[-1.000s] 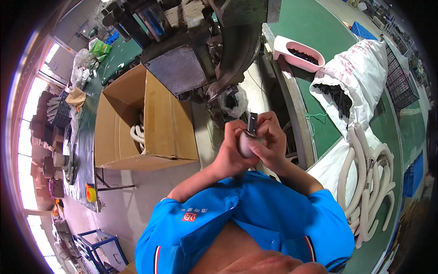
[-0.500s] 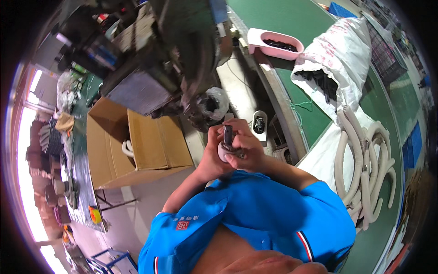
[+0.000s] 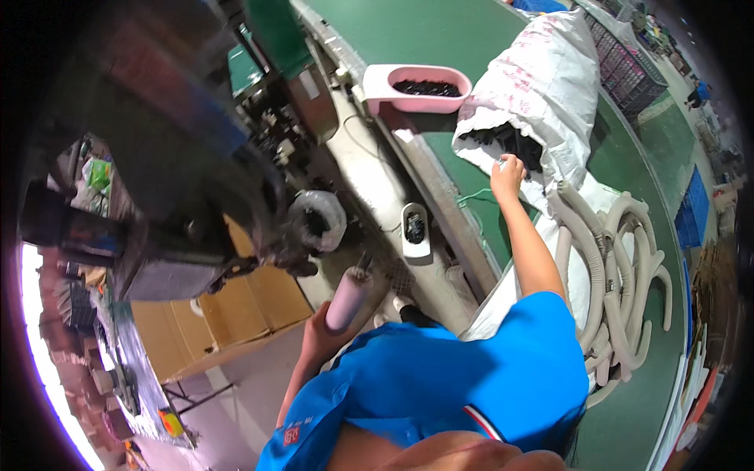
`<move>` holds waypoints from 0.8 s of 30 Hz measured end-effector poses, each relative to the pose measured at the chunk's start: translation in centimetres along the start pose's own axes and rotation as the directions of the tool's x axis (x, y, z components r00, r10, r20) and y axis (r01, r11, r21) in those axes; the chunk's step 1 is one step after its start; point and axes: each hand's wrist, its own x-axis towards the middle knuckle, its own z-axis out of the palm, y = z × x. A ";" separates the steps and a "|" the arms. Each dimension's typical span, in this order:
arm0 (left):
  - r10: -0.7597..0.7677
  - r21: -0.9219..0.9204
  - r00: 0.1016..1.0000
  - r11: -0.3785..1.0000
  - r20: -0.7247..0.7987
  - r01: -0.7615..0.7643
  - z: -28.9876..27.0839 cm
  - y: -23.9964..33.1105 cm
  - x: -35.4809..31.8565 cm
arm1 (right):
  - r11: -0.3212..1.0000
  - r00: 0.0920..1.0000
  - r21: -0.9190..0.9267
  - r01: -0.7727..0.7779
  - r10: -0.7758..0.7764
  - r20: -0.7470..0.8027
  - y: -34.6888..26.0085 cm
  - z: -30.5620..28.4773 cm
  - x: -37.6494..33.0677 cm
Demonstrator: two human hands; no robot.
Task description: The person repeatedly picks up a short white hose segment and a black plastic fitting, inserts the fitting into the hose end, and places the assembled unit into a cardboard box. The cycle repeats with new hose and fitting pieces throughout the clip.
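My left hand (image 3: 320, 336) is closed around a pale pinkish-grey flexible tube (image 3: 348, 302), held upright and tilted in front of my body. A small dark piece (image 3: 364, 261) sticks out of the tube's upper end. On the right, my right hand (image 3: 509, 177) is at the mouth of a white woven sack (image 3: 542, 67), its fingers bent together. What they grip, if anything, is too small to make out. Black elongated parts (image 3: 518, 145) show in the sack's opening, just beyond my fingertips.
Several pale hoses (image 3: 609, 290) lie piled on the green table (image 3: 656, 377). A pink tray (image 3: 377, 86) holds small black parts; a white tray (image 3: 416, 250) stands lower down. A dark machine (image 3: 173, 267) overhangs a cardboard box (image 3: 267, 302) and a plastic-lined container (image 3: 334, 220).
My hands were together on the tube and have parted. My right hand has moved right to the sack, while my left has shifted left and down with the tube. The view has turned.
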 end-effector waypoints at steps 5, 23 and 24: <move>0.005 0.078 0.998 0.997 -0.058 0.000 -1.0 1.2 -0.2 | 0.799 0.946 -0.579 -0.162 0.292 0.138 6.8 1.9 3.8; 0.185 -0.002 0.983 0.983 -0.011 -0.185 -2.7 0.7 -1.1 | 0.524 0.472 0.667 -0.530 -0.471 0.745 -20.4 -15.5 -11.0; 0.190 -0.001 0.981 0.982 -0.040 -0.191 -3.0 0.8 -1.8 | 0.485 0.497 0.686 -0.543 -0.473 0.727 -21.8 -15.6 -11.7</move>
